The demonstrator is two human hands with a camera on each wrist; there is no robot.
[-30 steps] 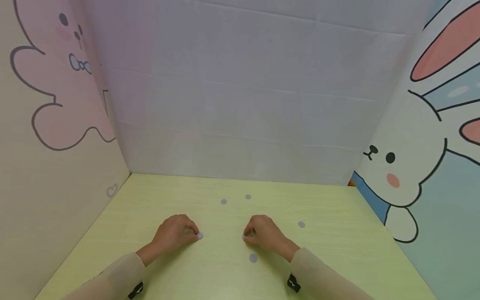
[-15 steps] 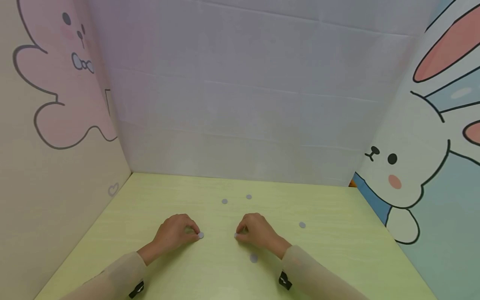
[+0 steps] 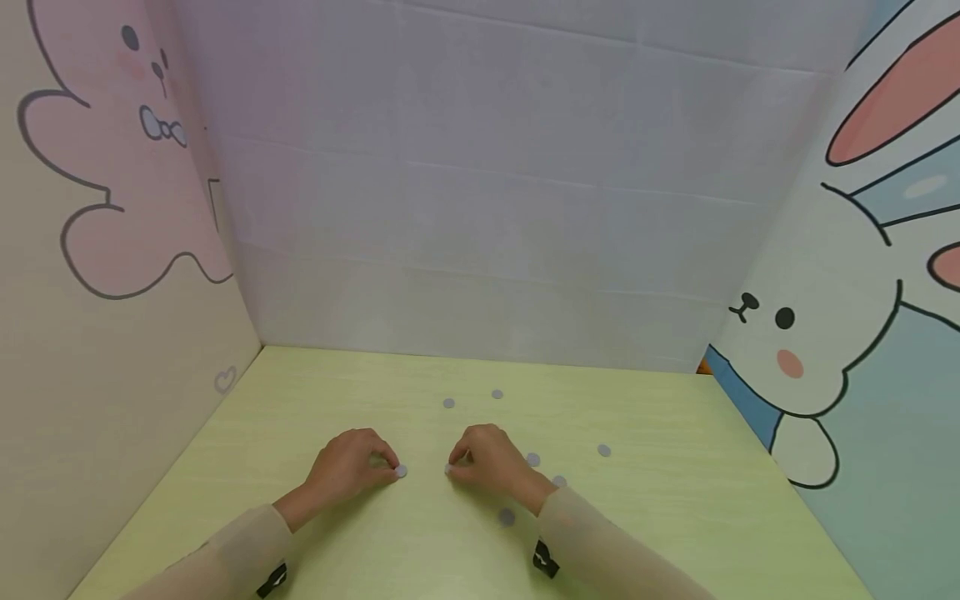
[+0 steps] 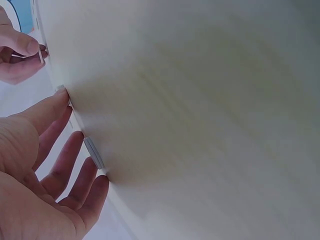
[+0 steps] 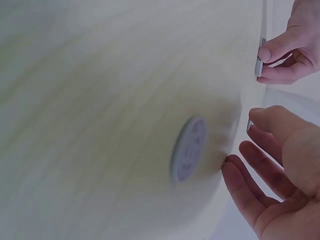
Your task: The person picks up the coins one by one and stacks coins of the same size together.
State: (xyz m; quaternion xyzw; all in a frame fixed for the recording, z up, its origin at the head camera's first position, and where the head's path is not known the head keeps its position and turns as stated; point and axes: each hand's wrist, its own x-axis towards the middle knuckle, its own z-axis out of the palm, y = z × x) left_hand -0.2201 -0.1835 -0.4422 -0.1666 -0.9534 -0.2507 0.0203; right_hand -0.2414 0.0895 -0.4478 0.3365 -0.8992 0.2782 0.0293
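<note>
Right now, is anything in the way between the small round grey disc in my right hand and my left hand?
Nothing visible: from the grey disc in your right hand to your left hand there's just bare yellow-green tabletop. The loose grey discs lie outside that gap.

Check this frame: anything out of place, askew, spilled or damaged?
Around the left hand, right hand and discs, nothing stands out. Only a small orange-brown patch at the far right corner of the table looks odd: its colour matches neither back sheet nor rabbit-print wall.
</note>
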